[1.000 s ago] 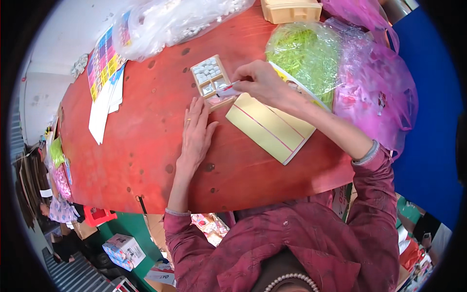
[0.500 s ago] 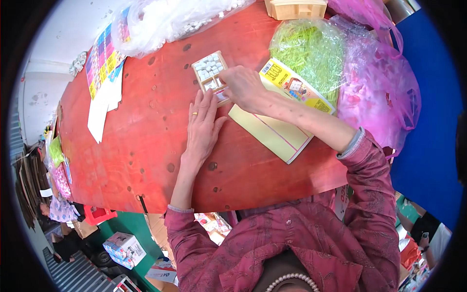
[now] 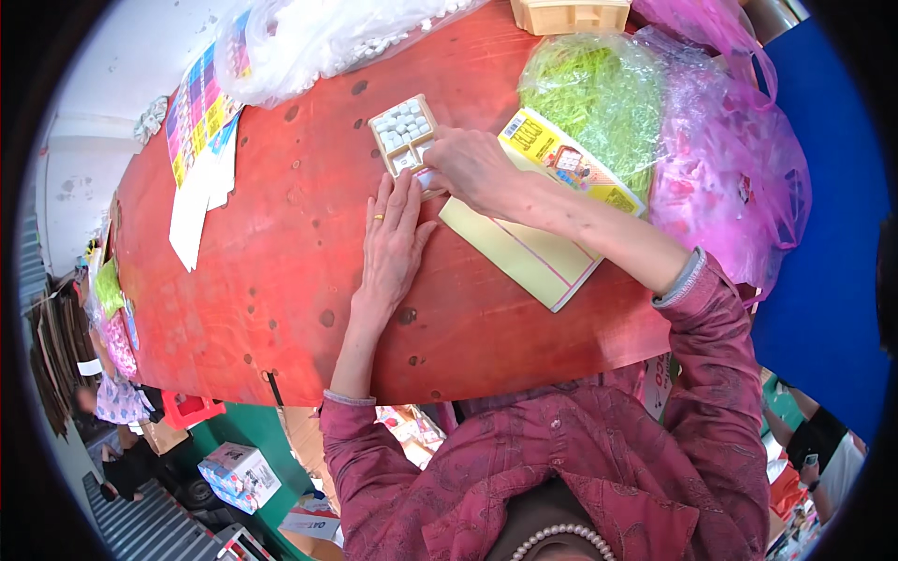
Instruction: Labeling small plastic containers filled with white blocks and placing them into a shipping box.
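Note:
A small light wooden tray (image 3: 374,133) with compartments lies on the red table. Its far compartment holds several white rounded blocks (image 3: 405,122); smaller pieces sit in the nearer compartments. My left hand (image 3: 391,238), with a ring, lies flat with fingers stretched, their tips at the tray's near left edge. My right hand (image 3: 474,168) bends over the tray's near right part with its fingers curled together. What those fingers hold, if anything, is hidden. Pale yellow-green card sheets (image 3: 524,252) lie beneath my right forearm, with a yellow printed card (image 3: 568,161) on top.
Beyond the cards rest a clear bag of green shreds (image 3: 589,103) and a pink plastic bag (image 3: 730,178). A bag of white pieces (image 3: 327,42) and a wooden box (image 3: 571,16) stand at the far edge. Printed sheets (image 3: 201,140) lie at the left of the red table (image 3: 215,309).
My right hand has shifted very slightly at the tray's near right part, its fingers still curled. My left hand stays flat at the tray's edge.

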Demonstrator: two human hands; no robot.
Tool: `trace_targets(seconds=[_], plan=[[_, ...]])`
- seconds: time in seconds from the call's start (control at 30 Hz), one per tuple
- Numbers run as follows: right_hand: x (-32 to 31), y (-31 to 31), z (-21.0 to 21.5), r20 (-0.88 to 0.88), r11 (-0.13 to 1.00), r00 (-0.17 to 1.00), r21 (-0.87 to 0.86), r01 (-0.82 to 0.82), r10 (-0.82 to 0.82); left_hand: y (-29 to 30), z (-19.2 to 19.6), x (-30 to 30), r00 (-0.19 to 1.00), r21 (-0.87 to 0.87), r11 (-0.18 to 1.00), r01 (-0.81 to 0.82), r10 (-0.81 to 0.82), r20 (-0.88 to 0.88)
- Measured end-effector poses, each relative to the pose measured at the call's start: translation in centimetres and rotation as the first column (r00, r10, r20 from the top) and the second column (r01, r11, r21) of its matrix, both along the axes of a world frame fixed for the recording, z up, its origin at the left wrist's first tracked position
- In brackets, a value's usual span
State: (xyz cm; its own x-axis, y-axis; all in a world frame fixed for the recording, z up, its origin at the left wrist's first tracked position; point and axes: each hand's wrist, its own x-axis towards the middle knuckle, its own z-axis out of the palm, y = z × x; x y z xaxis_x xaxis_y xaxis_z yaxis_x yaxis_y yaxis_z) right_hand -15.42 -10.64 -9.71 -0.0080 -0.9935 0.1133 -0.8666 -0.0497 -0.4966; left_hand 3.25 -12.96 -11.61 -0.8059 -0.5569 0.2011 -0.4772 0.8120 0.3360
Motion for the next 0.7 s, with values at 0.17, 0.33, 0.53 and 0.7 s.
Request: trace_targets(seconds=[0.17,0.33,0.53,0.7], plan=[[0.7,-0.1,0.4,0.040,0.998,0.999,0.052,0.030,-0.032,-0.2,-0.2,0.4,0.999,0.004,1.000,0.012,-0.012,-0.046],[0.8,-0.7,1.0,-0.113,0.998,0.991,0.022,-0.065,0.067,-0.1,-0.1,0.6,0.998,0.012,1.000,0.006,-0.006,-0.063],[-0.4,-1.7,0.7,-0.099,0.968,0.965,-0.043,-0.246,0.241,-0.4,0.0,0.7,0.989,0.064,0.998,0.022,-0.013,-0.148],[-1.2,-1.6,1.0,-0.129,0.935,0.930,-0.044,-0.353,0.345,-0.8,1.5,0.4,0.921,0.315,0.949,0.019,0.106,-0.375]])
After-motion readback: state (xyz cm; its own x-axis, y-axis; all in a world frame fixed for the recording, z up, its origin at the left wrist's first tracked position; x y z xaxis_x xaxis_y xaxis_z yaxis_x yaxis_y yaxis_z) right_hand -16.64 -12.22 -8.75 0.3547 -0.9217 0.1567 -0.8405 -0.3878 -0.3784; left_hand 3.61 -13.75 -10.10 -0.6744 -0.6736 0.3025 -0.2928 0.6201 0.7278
